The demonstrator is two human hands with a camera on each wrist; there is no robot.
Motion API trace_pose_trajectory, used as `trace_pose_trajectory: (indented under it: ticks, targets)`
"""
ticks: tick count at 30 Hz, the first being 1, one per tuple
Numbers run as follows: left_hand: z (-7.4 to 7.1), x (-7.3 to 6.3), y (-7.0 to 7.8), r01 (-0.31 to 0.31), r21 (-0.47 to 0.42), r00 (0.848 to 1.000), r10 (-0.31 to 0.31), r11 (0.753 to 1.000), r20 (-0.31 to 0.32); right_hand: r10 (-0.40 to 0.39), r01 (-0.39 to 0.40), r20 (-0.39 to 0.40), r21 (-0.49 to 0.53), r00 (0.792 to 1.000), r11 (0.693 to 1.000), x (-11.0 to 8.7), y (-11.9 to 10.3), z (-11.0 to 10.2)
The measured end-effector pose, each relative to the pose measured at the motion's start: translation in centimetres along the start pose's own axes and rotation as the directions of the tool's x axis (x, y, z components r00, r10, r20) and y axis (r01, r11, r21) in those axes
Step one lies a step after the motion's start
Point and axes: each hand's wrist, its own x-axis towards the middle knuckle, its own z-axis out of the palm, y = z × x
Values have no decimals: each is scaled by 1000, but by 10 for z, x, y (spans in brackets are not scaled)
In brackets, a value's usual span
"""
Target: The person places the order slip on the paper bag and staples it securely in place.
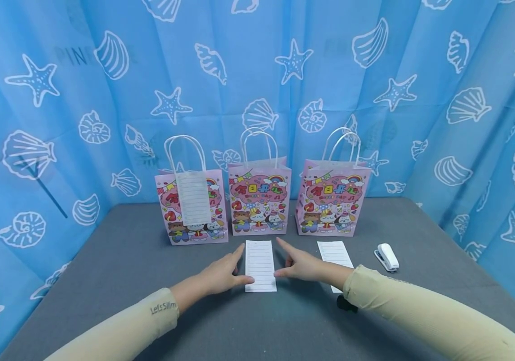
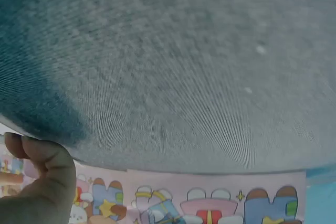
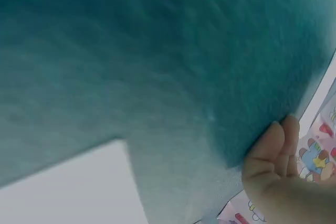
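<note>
A ruled white paper slip [image 1: 259, 263] lies flat on the grey table, between my two hands. My left hand [image 1: 222, 274] is at its left side, with the index finger extended toward the upper corner and the thumb over the lower left edge. On the other side, my right hand [image 1: 303, 264] points its index finger near the upper right corner, its thumb tip at the right edge. Neither hand is curled round the slip. In the left wrist view the left hand [image 2: 50, 182] shows at the lower left; the right wrist view has the right hand [image 3: 278, 171] at lower right.
Three pink cartoon paper bags stand behind: a left bag [image 1: 219, 220] with a ruled slip [image 1: 194, 198] on its front, a middle bag [image 1: 259, 200] and a right bag [image 1: 329, 205]. Another slip [image 1: 335, 252] lies partly under my right forearm. A white stapler [image 1: 388, 256] sits farther right.
</note>
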Motion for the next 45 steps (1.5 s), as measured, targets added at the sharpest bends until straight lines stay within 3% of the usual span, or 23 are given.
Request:
trace_pose_trajectory:
  ticks: [6,11,20,26,30,34,40,45]
  targets:
    - [1,10,-3,-18,35,998,15,999,66,91,-90,50,-19,995,996,12,0,-1]
    - [-4,22,-2,20,38,992,-25,999,124,131,-125,50,-105,990,987,21,-1,-1]
    - [-3,35,6,78,209,987,-105,975,120,143,-128,37,-272,989,954,35,-3,4]
    - [-3,36,7,88,220,986,-117,972,121,160,-141,35,-312,986,940,36,-3,5]
    - [-5,35,8,117,165,983,-138,979,119,163,-146,31,-304,986,941,36,-2,5]
    - [-8,34,7,177,50,977,-182,983,111,165,-150,24,-298,986,943,35,-2,5]
    - [-11,37,11,287,-137,955,-272,948,121,133,-124,5,-326,991,937,31,-3,8]
    - [-11,40,17,336,-194,941,-320,922,110,105,-100,-4,-343,994,934,29,-4,11]
